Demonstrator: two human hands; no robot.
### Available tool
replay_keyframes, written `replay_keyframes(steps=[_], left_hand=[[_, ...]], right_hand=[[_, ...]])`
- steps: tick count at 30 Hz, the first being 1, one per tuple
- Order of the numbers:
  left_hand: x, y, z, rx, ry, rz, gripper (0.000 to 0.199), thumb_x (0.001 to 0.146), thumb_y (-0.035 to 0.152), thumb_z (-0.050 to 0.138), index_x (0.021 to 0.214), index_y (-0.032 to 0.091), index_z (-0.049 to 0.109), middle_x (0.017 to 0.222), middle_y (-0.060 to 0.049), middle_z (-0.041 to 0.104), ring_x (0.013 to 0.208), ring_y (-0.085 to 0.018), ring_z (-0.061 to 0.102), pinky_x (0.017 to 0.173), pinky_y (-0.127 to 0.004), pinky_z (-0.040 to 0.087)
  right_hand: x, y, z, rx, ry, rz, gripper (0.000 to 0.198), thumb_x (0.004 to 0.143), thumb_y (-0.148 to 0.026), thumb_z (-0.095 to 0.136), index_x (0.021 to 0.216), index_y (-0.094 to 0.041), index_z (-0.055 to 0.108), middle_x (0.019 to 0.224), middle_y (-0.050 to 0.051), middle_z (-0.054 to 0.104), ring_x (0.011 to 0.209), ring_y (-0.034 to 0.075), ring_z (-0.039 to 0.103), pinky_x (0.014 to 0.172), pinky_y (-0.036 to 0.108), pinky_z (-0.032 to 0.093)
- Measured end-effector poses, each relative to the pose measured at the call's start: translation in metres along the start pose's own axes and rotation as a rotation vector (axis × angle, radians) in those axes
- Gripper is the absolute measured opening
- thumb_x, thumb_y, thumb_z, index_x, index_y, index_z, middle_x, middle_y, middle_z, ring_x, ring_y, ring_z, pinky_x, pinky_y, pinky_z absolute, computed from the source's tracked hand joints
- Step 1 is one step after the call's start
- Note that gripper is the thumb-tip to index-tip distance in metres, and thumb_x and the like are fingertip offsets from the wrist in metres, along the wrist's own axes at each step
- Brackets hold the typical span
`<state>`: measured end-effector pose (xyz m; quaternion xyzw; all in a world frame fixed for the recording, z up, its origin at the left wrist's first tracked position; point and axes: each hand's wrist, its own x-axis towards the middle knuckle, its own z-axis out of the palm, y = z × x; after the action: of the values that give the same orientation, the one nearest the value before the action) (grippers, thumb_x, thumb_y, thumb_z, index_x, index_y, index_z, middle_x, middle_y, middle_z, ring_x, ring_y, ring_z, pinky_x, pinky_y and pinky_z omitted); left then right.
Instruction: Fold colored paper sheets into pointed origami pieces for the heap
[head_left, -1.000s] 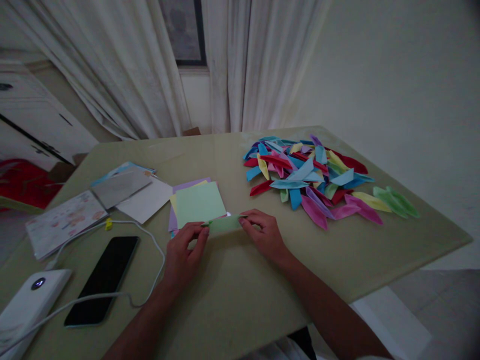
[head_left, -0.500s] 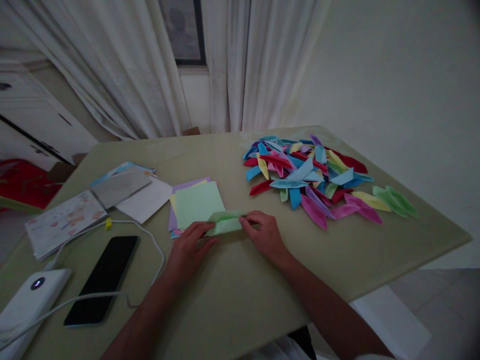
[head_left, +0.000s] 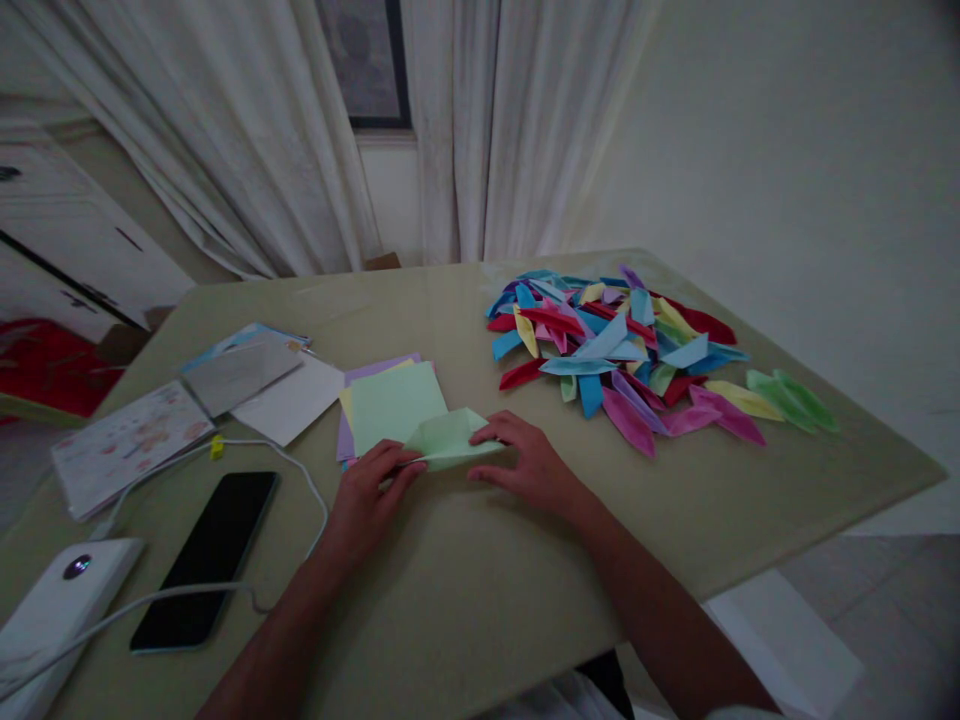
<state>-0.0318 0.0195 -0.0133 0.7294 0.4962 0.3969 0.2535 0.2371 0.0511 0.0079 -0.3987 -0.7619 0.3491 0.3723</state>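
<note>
Near the middle of the table I have a partly folded sheet of light green paper (head_left: 446, 443). My left hand (head_left: 377, 492) pinches its left end between thumb and fingers. Around the right end, my right hand (head_left: 534, 468) is curled loosely, the fingertips on top and the thumb a little apart below the edge. The sheet's pointed right end passes between them. Just behind, a stack of square paper sheets (head_left: 394, 395) lies flat, green on top, with yellow and purple edges showing. My left hand covers its front corner.
A heap of folded coloured paper pieces (head_left: 600, 345) covers the back right, with two green pieces (head_left: 791, 402) at its right end. On the left lie a phone (head_left: 206, 560), a white power bank (head_left: 71, 610), a looped white cable (head_left: 304, 475) and several flat packets and papers (head_left: 135, 435).
The green paper has opened from a narrow strip into a wider, tilted shape. My right thumb has moved off the paper's edge, and my left hand has shifted slightly left.
</note>
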Motion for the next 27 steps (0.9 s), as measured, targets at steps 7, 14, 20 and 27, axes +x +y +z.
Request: replay_keyframes(steps=[7,14,20,27], left_hand=[[-0.0012,-0.0013,-0.0009,-0.157,-0.121,-0.058,0.011,0.094,0.033,0.074,0.092,0.024,0.08,0.095,-0.003,0.068,0.082,-0.016,0.065,0.072,-0.024,0.052],[-0.0022,0.0014,0.0009,-0.219,-0.143,-0.097,0.012,0.092,0.034,0.075,0.093,0.023,0.079,0.093,-0.003,0.064,0.084,-0.017,0.064,0.072,-0.024,0.051],[-0.0013,0.0011,-0.0006,-0.179,-0.074,-0.102,0.012,0.09,0.034,0.076,0.089,0.022,0.078,0.095,-0.003,0.061,0.081,-0.016,0.062,0.07,-0.024,0.049],[0.001,0.0076,-0.0012,-0.315,-0.141,-0.159,0.025,0.092,0.042,0.072,0.081,0.019,0.076,0.088,-0.004,0.061,0.08,-0.017,0.063,0.07,-0.026,0.05]], right_hand=[[0.0005,0.0013,-0.0028,0.239,-0.061,0.107,0.015,0.095,-0.034,0.073,0.091,-0.019,0.075,0.108,0.006,0.064,0.096,0.019,0.066,0.078,0.028,0.053],[0.001,0.0026,-0.0056,0.201,-0.089,0.142,0.02,0.098,-0.035,0.069,0.088,-0.018,0.076,0.114,0.007,0.066,0.099,0.019,0.066,0.082,0.029,0.052],[0.0023,0.0024,-0.0093,0.086,-0.1,0.1,0.015,0.097,-0.028,0.071,0.088,-0.018,0.075,0.101,0.006,0.067,0.092,0.018,0.065,0.084,0.03,0.05],[0.003,0.0033,-0.0087,0.166,-0.075,0.129,0.029,0.103,-0.033,0.061,0.081,-0.018,0.072,0.097,0.006,0.068,0.09,0.018,0.065,0.083,0.031,0.048]])
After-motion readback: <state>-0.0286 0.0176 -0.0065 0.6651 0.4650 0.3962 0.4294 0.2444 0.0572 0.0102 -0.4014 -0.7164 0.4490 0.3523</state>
